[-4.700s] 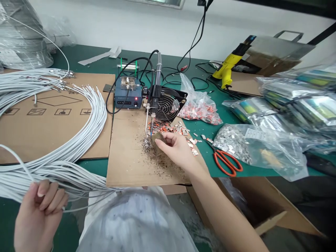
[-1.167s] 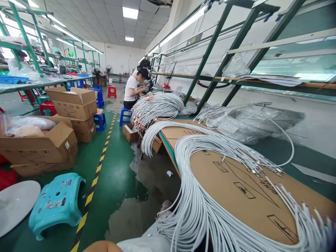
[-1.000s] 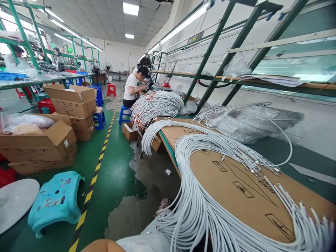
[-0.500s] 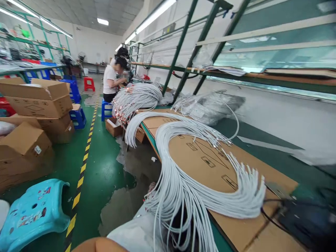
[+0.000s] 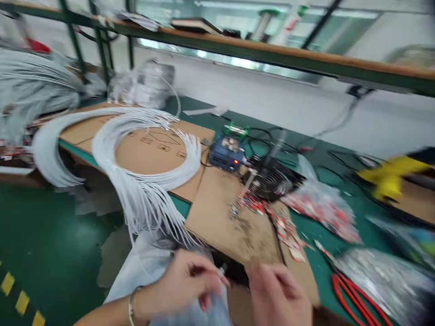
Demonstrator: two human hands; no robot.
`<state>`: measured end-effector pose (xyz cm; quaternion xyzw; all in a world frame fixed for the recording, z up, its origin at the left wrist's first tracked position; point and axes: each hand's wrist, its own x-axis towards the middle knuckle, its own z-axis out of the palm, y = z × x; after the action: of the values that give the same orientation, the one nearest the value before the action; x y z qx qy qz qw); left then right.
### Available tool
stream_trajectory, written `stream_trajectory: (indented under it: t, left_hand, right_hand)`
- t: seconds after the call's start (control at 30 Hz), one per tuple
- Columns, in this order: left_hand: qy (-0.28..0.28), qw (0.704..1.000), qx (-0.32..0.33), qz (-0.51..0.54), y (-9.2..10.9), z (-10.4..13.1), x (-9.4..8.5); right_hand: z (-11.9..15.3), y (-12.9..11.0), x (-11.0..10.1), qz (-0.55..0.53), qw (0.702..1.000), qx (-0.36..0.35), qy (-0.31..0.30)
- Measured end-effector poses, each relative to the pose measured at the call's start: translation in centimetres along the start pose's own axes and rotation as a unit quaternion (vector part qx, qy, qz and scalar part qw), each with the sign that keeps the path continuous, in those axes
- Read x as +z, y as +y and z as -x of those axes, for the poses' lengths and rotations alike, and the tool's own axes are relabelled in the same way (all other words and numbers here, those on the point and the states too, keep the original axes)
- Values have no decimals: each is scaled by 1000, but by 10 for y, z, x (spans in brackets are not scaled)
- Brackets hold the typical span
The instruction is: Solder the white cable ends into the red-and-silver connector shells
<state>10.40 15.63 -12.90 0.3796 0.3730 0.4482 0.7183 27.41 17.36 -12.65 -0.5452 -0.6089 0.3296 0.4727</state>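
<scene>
Near the bottom centre, my left hand [image 5: 190, 278] is raised over my lap with its fingers curled; a small pale piece shows at its fingertips, too blurred to name. To its right is my right hand [image 5: 277, 294], smeared by motion, fingers bent, its contents unclear. Both are in front of the table's near edge and do not touch each other. A bundle of white cables [image 5: 146, 181] loops over cardboard [image 5: 136, 154] on the left and hangs over the edge. A blue device [image 5: 226, 154] with a red light stands beyond my hands, beside a black fan [image 5: 272, 181].
Small red and white parts [image 5: 288, 228] lie on the cardboard, near a plastic bag of similar parts [image 5: 322, 206]. Red-handled scissors [image 5: 353, 290] and a clear bag [image 5: 384, 276] are at the right. A yellow object [image 5: 390, 179] lies farther back. A shelf [image 5: 272, 52] crosses above.
The view has swung right towards the table, bringing the blue device, fan and scissors into sight. Both my hands have come into view; the seated person has left it.
</scene>
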Motion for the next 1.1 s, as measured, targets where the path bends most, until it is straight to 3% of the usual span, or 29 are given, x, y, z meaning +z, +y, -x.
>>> stream_trajectory:
  t: [0.03,0.17,0.3,0.37,0.47,0.53,0.6,0.73,0.9,1.1]
  left_hand:
    - [14,1000,-12,9,2,-1,-1]
    - [10,1000,-22,-11,10,-6,-2]
    - [9,992,10,-128,11,-7,-1]
    - [21,972,57,-225,12,-6,-1]
    - [25,918,145,-369,15,-5,-2]
    - [17,891,172,-420,16,-4,-1]
    - [9,883,177,-435,16,-4,0]
    - [2,904,151,-399,16,-7,3]
    - [-31,960,46,-275,16,-9,4]
    - [-59,973,18,-220,14,-6,4]
  right_hand:
    - [1,-1,0,-7,1000,4,17]
    - [-1,-17,8,-58,993,-33,-98]
    - [-3,-30,10,-49,992,-53,-108]
    - [-4,-30,6,-28,991,-48,-120]
    - [-6,-29,-2,-12,988,-31,-153]
    - [-8,-27,-5,-18,986,-20,-167]
    - [-8,-26,-5,-37,986,-13,-163]
    - [-7,-23,-3,-91,984,6,-151]
    - [-10,-21,-5,-88,982,18,-168]
    - [-16,-22,-10,-109,973,15,-203]
